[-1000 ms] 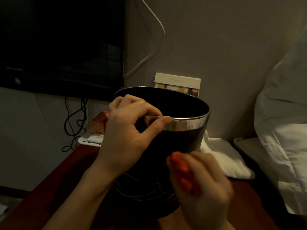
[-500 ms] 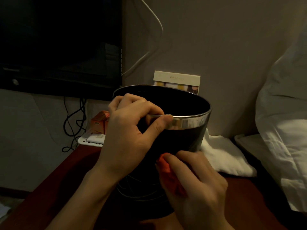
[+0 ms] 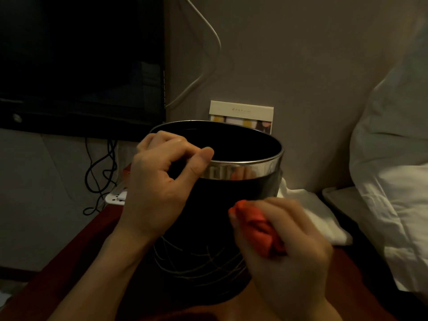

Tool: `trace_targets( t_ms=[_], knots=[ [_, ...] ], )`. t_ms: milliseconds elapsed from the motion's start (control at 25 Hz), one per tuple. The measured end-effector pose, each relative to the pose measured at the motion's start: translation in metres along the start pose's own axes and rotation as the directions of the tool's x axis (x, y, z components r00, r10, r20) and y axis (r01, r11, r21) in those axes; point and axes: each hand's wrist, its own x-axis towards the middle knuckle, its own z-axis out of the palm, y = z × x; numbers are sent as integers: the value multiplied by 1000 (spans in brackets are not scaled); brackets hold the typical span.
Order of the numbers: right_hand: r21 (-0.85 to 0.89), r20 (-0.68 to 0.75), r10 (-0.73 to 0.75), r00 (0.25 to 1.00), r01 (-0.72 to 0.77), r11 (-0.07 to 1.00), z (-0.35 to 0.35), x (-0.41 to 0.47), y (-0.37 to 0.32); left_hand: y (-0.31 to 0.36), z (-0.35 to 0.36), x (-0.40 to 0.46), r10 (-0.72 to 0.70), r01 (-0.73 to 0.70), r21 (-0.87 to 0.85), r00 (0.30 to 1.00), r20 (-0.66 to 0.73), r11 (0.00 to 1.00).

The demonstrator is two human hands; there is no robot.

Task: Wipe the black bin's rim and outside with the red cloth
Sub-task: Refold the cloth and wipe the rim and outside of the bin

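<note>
While our left hand (image 3: 159, 188) pinches the black bin (image 3: 222, 228) at its silver rim (image 3: 243, 169), upright on the tabletop (image 3: 58, 269), our right hand (image 3: 287, 246) clutches the red cloth (image 3: 257, 228), pressed against the wall below; rim lies directly upward.

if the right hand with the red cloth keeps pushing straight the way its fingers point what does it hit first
Most likely the black bin: the right hand holds the red cloth at the bin's dark side wall, below the silver rim. Whether the cloth already touches is unclear.
</note>
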Motion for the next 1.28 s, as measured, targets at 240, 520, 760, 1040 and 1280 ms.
trace_targets(
  t_ms=[240, 520, 760, 1040, 1280],
  knots=[
    [4, -140, 188, 972, -189, 982, -14, 19, 10, 24, 15, -9, 55, -65, 154, 997, 62, 986],
    [-70, -176, 49, 983, -63, 996, -12, 17, 3, 5, 3, -3, 5, -5, 1, 1000, 27, 1000],
    [-90, -33, -94, 995, 91, 992, -3, 7, 1, 3, 2, -2, 16, -16, 0, 1000, 13, 1000],
    [-113, 238, -244, 940, 276, 954, 29, -27, -17, -4, 1, 0, 22, -22, 0, 999, 27, 1000],
    [-20, -71, 55, 996, -57, 998, -3, 6, 3, -5, 1, -1, 25, -25, -1, 1000, 18, 1000]
  ],
)
